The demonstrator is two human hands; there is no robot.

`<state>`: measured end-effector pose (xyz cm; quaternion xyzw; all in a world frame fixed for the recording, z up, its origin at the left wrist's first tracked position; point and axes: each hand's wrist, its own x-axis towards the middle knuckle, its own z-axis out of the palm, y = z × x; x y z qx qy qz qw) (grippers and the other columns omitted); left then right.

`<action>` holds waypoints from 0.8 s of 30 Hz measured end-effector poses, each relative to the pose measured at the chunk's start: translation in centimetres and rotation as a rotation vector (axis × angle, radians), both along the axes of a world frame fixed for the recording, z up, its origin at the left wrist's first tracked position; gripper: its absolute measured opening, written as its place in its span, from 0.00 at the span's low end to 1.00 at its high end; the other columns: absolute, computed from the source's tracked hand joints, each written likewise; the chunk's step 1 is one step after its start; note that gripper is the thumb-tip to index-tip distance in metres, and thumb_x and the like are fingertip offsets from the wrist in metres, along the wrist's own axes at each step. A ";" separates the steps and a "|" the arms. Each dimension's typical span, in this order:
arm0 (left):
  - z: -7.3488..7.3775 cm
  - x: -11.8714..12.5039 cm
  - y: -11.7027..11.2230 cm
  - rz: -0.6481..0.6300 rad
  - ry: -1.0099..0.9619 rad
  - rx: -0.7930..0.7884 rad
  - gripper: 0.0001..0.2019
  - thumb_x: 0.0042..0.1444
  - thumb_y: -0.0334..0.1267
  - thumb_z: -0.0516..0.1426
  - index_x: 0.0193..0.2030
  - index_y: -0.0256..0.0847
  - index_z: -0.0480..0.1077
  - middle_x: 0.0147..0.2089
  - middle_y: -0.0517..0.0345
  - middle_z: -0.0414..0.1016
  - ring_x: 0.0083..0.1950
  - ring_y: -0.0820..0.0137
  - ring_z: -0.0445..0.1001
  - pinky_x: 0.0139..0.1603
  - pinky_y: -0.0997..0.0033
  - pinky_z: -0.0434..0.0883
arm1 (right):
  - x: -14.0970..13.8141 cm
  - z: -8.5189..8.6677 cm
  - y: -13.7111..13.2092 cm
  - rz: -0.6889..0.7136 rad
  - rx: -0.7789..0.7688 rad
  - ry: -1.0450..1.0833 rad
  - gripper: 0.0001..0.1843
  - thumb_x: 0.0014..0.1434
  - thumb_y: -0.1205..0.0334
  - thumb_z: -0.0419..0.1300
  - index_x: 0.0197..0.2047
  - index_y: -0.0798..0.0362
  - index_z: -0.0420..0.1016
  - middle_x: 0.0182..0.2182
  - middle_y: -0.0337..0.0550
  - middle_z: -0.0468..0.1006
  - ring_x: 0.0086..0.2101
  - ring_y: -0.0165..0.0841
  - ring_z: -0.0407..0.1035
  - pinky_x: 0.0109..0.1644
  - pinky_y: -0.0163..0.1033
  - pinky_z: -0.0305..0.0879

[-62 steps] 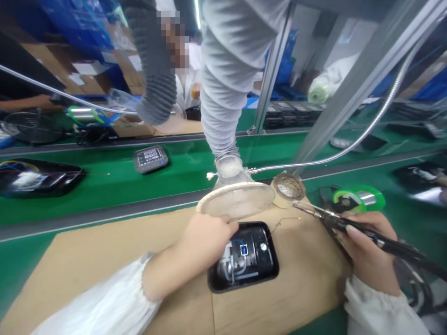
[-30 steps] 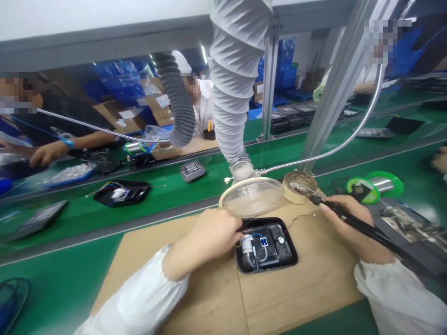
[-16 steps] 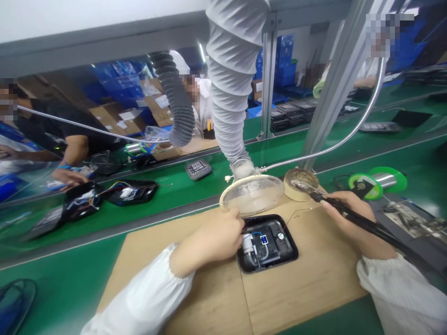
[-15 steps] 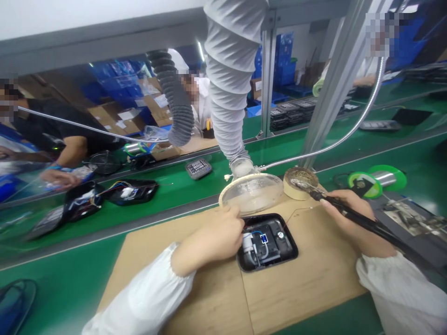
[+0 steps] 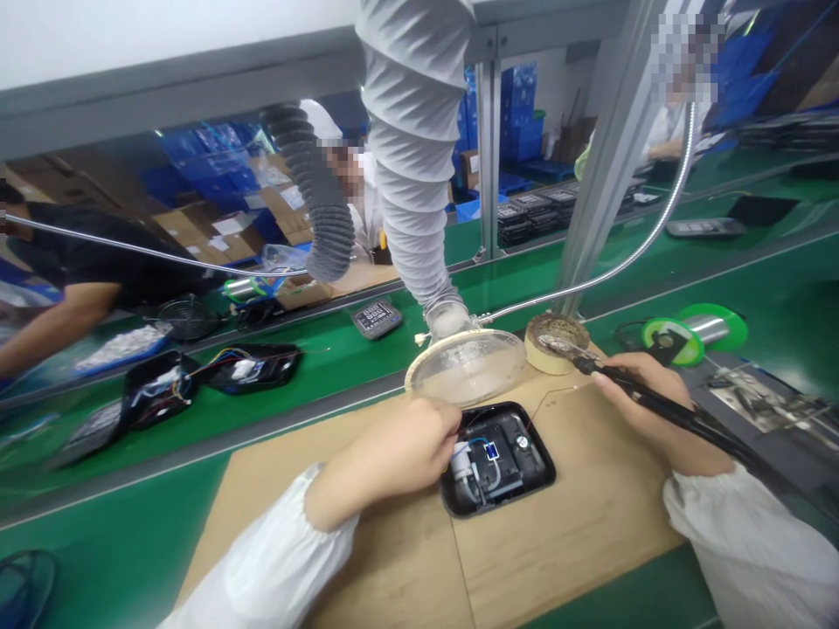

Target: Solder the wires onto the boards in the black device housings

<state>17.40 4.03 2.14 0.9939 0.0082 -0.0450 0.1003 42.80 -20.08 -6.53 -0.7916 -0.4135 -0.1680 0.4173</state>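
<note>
On the green bench point(image 5: 124, 524) lay a cardboard sheet point(image 5: 557, 550), probably there to spare the surface from heat and scratches. An open black casing point(image 5: 538, 476) sat on it, a little in from the far edge, hollow side up, so that the white tubing, the blue wires and the small parts inside faced the worker. Over that same far edge hung a clear extraction hood point(image 5: 468, 371), close enough to the casing, I judged, to draw off fumes. A cleaning pot point(image 5: 557, 345) stood by the sheet's far right corner, handy for the soldering iron point(image 5: 655, 404); a solder reel point(image 5: 698, 336) stood on the bench beyond it.

The right hand point(image 5: 652, 393) was closed round the iron's handle like a pen grip, thumb along the near side, wrist low, the tip slanting into the pot's mouth. The left hand point(image 5: 423, 445) came in from the near left, its back turned up and fingers bent down over the casing's far left corner. Its fingertips were hidden from me, so I could not tell whether they pinched a wire or merely steadied the rim.
</note>
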 end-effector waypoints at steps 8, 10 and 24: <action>-0.4 0.2 0.3 -0.032 -0.030 0.053 0.11 0.68 0.34 0.53 0.35 0.40 0.73 0.36 0.55 0.79 0.38 0.65 0.77 0.37 0.67 0.68 | -0.1 0.1 0.0 0.045 0.020 -0.011 0.11 0.63 0.51 0.63 0.43 0.48 0.75 0.35 0.42 0.82 0.34 0.39 0.78 0.39 0.42 0.73; -0.1 0.2 0.2 -0.036 -0.073 0.074 0.11 0.69 0.35 0.52 0.35 0.40 0.73 0.37 0.56 0.78 0.39 0.64 0.76 0.39 0.66 0.68 | 0.0 0.0 0.1 0.048 0.027 -0.019 0.10 0.63 0.51 0.63 0.43 0.48 0.75 0.34 0.41 0.82 0.34 0.39 0.78 0.38 0.42 0.72; 0.5 -0.7 0.0 0.024 -0.260 -0.136 0.10 0.70 0.32 0.51 0.41 0.39 0.74 0.37 0.55 0.76 0.38 0.67 0.73 0.41 0.66 0.68 | -0.1 0.4 0.1 0.044 0.019 0.012 0.11 0.63 0.50 0.62 0.42 0.48 0.75 0.35 0.44 0.82 0.34 0.42 0.78 0.39 0.45 0.74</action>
